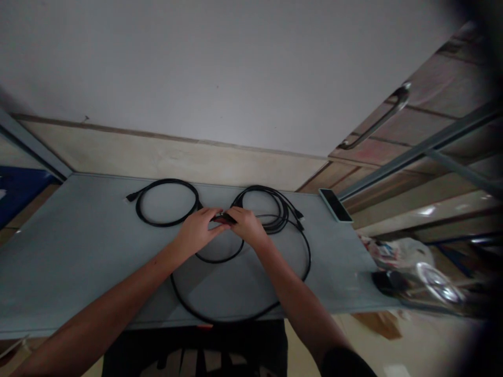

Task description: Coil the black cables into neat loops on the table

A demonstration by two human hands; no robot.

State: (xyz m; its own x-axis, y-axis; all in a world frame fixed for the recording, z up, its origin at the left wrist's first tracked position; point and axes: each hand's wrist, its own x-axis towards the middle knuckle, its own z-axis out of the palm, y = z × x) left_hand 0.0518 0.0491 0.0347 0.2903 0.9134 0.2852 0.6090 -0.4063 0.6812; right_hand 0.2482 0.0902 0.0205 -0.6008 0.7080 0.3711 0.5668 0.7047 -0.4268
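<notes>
A long black cable [309, 251] lies in loops on the grey table, with one coil [168, 179] to the left and a thicker coil [283, 209] to the right. My left hand [198, 230] pinches a dark section of it between thumb and fingers. Close beside it, my right hand [247, 224] grips the same short dark piece [226, 218], whose exact form the fingers partly hide. One plug [131, 197] rests past the left coil; another plug [299, 214] lies by the right coil. A wide loop hangs near the front edge, passing under both forearms.
The grey table [98, 251] stands against a wall with a tiled base. A phone [336, 205] lies at its back right. Near the right edge sits a shiny, blurred object [436, 283]. A metal handle [377, 123] and grey frame bars [416, 152] rise on the right.
</notes>
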